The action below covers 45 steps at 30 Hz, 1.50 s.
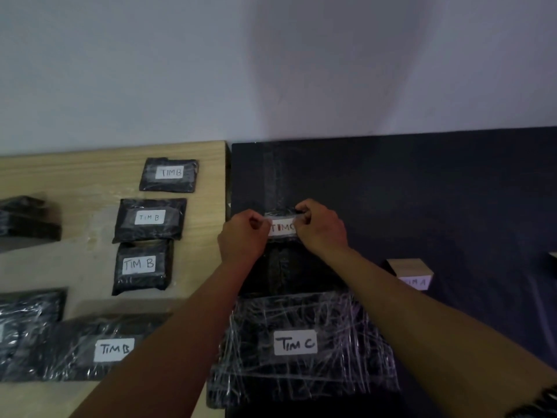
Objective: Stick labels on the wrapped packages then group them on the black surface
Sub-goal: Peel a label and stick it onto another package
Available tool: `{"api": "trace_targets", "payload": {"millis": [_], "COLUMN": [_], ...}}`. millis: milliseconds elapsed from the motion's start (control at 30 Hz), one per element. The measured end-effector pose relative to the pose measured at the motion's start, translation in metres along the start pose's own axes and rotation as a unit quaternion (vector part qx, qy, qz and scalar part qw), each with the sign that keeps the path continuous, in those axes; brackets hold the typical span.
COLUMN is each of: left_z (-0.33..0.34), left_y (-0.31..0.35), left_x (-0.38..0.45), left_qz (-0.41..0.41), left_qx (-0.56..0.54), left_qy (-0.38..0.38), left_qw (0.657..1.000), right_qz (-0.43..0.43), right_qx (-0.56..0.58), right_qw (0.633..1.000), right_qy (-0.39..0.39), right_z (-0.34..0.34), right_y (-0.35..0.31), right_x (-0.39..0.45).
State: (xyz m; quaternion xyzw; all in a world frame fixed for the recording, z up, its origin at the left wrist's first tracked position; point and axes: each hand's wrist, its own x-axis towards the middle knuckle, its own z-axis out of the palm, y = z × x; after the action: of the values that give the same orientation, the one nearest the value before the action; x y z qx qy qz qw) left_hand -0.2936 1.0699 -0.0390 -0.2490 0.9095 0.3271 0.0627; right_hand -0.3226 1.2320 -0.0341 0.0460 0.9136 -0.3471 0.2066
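A white label reading "TIM C" (282,228) lies on a black wrapped package (283,270) on the black surface (422,191). My left hand (244,239) pinches the label's left end and my right hand (321,227) pinches its right end, with a strip of clear tape over it. Nearer to me sits a larger plastic-wrapped black package (301,372) labelled "TIM C" (295,343). On the wooden table (75,173) lie several black packages labelled "TIM B", such as one at the back (169,175) and one at the front (90,348).
A small wooden block (411,273) labelled "TIM A" stands on the black surface to the right. A stack of dark packages (27,218) sits at the far left of the wooden table. A pale wall runs behind both surfaces.
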Motion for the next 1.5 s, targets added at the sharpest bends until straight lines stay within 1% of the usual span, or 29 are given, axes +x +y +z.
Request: {"api": "trace_targets", "payload": {"millis": [267, 333, 400, 467, 567, 700, 833, 933, 1033, 1133, 1300, 1400, 1500], "left_z": [0.005, 0.006, 0.005, 0.004, 0.004, 0.005, 0.013, 0.015, 0.012, 0.011, 0.005, 0.004, 0.005], "left_y": [-0.003, -0.006, -0.009, -0.011, -0.007, 0.006, 0.004, -0.004, -0.016, -0.022, -0.021, -0.021, -0.023], "left_x": [-0.004, -0.005, -0.004, -0.001, 0.001, 0.000, 0.002, 0.008, 0.016, 0.020, 0.017, 0.018, 0.019], "left_qz": [0.028, 0.038, 0.027, -0.003, -0.033, -0.084, -0.091, -0.126, -0.153, -0.171, -0.174, -0.170, -0.150], "left_qx": [-0.009, -0.009, -0.009, -0.013, -0.027, -0.076, -0.112, -0.190, -0.266, -0.315, -0.333, -0.315, -0.275], "left_qy": [0.024, 0.035, 0.043, 0.028, 0.002, -0.014, -0.019, -0.028, -0.077, -0.113, -0.147, -0.142, -0.137], "left_qw": [0.999, 0.999, 0.999, 1.000, 0.999, 0.993, 0.989, 0.973, 0.949, 0.927, 0.915, 0.923, 0.940], "right_qz": [-0.004, 0.016, 0.046, 0.067, 0.075, 0.093, 0.096, 0.100, 0.106, 0.093, 0.075, 0.071, 0.066], "right_qx": [-0.026, -0.013, -0.004, 0.012, 0.024, 0.024, 0.033, 0.080, 0.146, 0.171, 0.181, 0.175, 0.156], "right_qw": [0.999, 0.999, 0.998, 0.997, 0.997, 0.995, 0.994, 0.992, 0.983, 0.981, 0.980, 0.982, 0.985], "right_qy": [0.035, 0.038, 0.031, 0.023, 0.018, 0.024, 0.030, 0.008, -0.017, -0.014, -0.026, -0.023, -0.011], "right_z": [0.006, 0.008, 0.007, 0.006, 0.008, 0.011, 0.017, 0.012, 0.007, 0.008, 0.007, 0.005, 0.005], "right_y": [-0.001, 0.000, 0.002, 0.003, 0.001, -0.005, -0.005, 0.000, 0.009, 0.017, 0.022, 0.023, 0.019], "right_x": [-0.004, -0.005, -0.004, -0.001, 0.002, 0.003, 0.006, 0.012, 0.020, 0.025, 0.022, 0.017, 0.015]}}
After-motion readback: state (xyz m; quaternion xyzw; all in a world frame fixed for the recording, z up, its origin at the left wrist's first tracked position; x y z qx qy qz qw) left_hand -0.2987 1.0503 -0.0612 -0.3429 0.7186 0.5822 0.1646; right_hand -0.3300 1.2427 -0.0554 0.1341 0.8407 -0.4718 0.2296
